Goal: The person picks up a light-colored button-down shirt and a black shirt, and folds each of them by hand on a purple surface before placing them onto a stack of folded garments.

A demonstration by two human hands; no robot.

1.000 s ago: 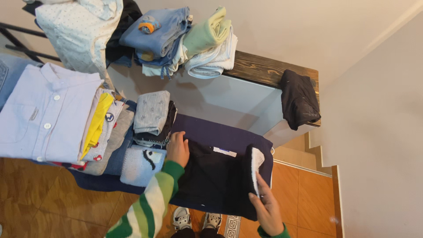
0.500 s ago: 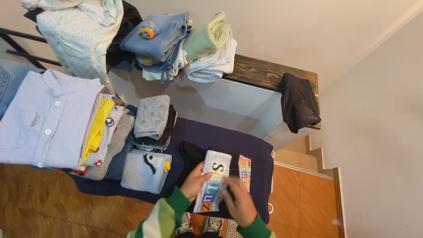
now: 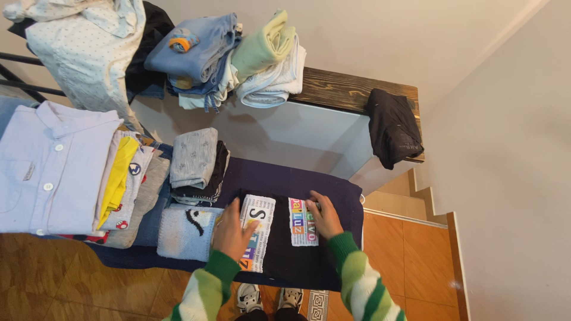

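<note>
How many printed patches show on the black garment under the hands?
2. One printed patch lies on the black garment's left part, partly under the left hand. The other sits right of it, beside the right hand. More may be hidden underneath.

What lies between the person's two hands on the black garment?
In the head view, between the left hand and right hand lie the black garment and its two white printed patches, one under each hand's edge.
</note>
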